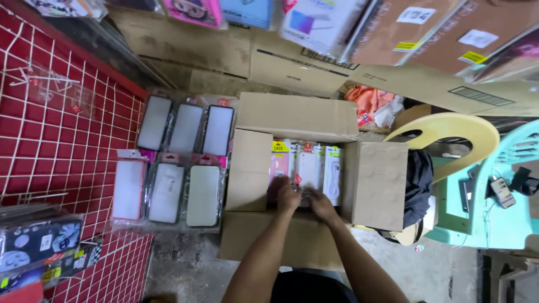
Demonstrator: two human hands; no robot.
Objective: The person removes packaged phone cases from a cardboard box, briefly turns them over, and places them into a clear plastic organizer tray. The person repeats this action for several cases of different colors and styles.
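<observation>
Both hands, left hand (287, 196) and right hand (321, 203), meet inside the open brown cardboard box (375, 185), each grip pinching the near ends of upright packaged phone cases (306, 168) that stand just beyond them.

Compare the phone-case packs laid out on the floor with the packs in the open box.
The floor packs lie flat in two rows of three, faces up; the box packs stand upright, crowded in the box. Floor packs lie untouched; both hands, left and right, reach among the box packs. Both sets are clear-wrapped.
</observation>
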